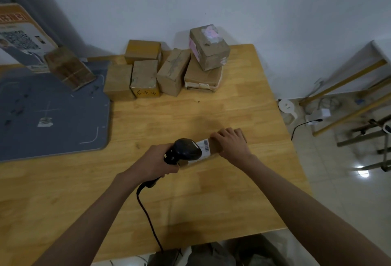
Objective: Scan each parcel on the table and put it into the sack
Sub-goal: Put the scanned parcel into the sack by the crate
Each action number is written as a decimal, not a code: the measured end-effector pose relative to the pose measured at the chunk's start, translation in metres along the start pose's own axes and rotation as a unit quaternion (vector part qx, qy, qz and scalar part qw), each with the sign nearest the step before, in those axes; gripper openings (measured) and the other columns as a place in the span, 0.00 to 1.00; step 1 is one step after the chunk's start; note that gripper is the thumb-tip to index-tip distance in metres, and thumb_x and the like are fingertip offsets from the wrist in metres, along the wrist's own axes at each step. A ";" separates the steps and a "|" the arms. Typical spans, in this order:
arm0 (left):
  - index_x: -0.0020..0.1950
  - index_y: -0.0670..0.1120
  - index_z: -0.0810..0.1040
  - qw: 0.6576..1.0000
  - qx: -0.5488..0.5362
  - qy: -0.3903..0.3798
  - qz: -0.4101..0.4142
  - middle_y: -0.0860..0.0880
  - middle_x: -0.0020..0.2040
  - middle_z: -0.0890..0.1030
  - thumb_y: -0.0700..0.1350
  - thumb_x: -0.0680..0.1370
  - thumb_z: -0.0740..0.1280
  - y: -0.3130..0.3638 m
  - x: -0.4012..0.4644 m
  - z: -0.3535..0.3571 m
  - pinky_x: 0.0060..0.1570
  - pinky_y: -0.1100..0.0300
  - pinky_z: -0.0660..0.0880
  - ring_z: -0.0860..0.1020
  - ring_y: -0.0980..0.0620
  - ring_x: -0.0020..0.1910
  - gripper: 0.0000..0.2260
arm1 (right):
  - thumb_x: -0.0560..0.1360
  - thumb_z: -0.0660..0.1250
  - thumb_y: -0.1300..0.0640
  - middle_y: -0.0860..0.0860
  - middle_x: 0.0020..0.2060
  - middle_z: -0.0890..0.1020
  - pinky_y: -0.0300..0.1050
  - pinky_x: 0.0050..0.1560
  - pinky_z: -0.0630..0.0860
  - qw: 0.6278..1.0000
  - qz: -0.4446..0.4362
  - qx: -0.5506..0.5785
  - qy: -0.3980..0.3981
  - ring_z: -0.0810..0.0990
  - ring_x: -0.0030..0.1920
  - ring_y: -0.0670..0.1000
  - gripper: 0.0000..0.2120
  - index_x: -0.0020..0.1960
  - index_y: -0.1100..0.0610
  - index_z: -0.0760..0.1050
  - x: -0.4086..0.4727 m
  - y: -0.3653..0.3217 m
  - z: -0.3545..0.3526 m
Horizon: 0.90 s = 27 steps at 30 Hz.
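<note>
A small cardboard parcel [213, 146] with a white barcode label lies on the wooden table [190, 191] near its middle. My right hand [230, 142] grips the parcel's right end, fingers curled over it. My left hand [155, 163] grips the handle of a black corded barcode scanner [186, 149], whose head hangs just over the label's left part. Several more cardboard parcels [169, 71] stand in a cluster at the table's far edge, one [208, 46] stacked on another. The sack is not clearly in view.
A grey mat [53, 113] covers the table's left side, with a tilted parcel [69, 66] and a printed sign [19, 35] at its back. The scanner's cable [148, 217] trails to the near edge. Wooden frames and cables crowd the floor at right.
</note>
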State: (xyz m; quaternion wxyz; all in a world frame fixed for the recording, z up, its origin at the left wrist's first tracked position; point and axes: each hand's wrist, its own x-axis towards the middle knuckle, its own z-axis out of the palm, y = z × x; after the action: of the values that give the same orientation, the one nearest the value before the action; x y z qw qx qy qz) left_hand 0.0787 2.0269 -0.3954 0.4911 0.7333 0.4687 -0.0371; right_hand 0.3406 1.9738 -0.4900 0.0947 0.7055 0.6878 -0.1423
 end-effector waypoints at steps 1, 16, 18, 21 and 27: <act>0.57 0.53 0.78 1.000 0.013 0.000 0.006 0.53 0.42 0.81 0.38 0.71 0.74 0.003 0.002 0.001 0.30 0.63 0.75 0.79 0.57 0.30 0.17 | 0.76 0.70 0.53 0.51 0.69 0.71 0.54 0.71 0.60 1.000 0.000 0.005 0.004 0.67 0.71 0.57 0.29 0.74 0.47 0.64 0.000 0.000 0.000; 0.56 0.51 0.78 0.968 0.249 -0.018 0.012 0.52 0.43 0.78 0.47 0.69 0.73 0.040 0.027 -0.016 0.38 0.54 0.76 0.77 0.52 0.41 0.16 | 0.78 0.68 0.55 0.52 0.68 0.74 0.54 0.70 0.62 0.998 -0.014 0.032 0.047 0.69 0.70 0.57 0.26 0.74 0.49 0.67 0.002 0.003 0.007; 0.57 0.52 0.78 0.964 0.263 -0.017 0.021 0.53 0.43 0.78 0.46 0.70 0.73 0.043 0.028 -0.017 0.36 0.56 0.74 0.77 0.52 0.42 0.16 | 0.78 0.68 0.55 0.51 0.69 0.74 0.54 0.71 0.62 0.998 -0.017 0.034 0.048 0.69 0.70 0.57 0.26 0.74 0.49 0.67 0.003 0.003 0.008; 0.59 0.53 0.77 0.956 0.291 -0.019 0.035 0.54 0.44 0.77 0.47 0.70 0.73 0.047 0.029 -0.017 0.33 0.59 0.69 0.76 0.52 0.43 0.17 | 0.77 0.68 0.57 0.52 0.68 0.75 0.55 0.70 0.63 0.998 -0.019 0.035 0.053 0.69 0.69 0.58 0.26 0.73 0.49 0.68 0.004 0.005 0.010; 0.60 0.54 0.76 0.948 0.315 -0.015 0.041 0.54 0.46 0.77 0.49 0.71 0.73 0.053 0.032 -0.018 0.32 0.60 0.67 0.76 0.51 0.45 0.19 | 0.78 0.68 0.56 0.52 0.69 0.74 0.54 0.70 0.62 0.998 -0.020 0.031 0.054 0.69 0.70 0.58 0.25 0.74 0.50 0.67 0.004 0.005 0.010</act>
State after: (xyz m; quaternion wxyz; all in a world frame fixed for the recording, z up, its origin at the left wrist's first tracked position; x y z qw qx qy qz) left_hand 0.1271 2.0574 -0.3663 0.2431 0.8689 0.3948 -0.1736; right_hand 0.3446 1.9744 -0.5015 0.0324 0.7009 0.7010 -0.1275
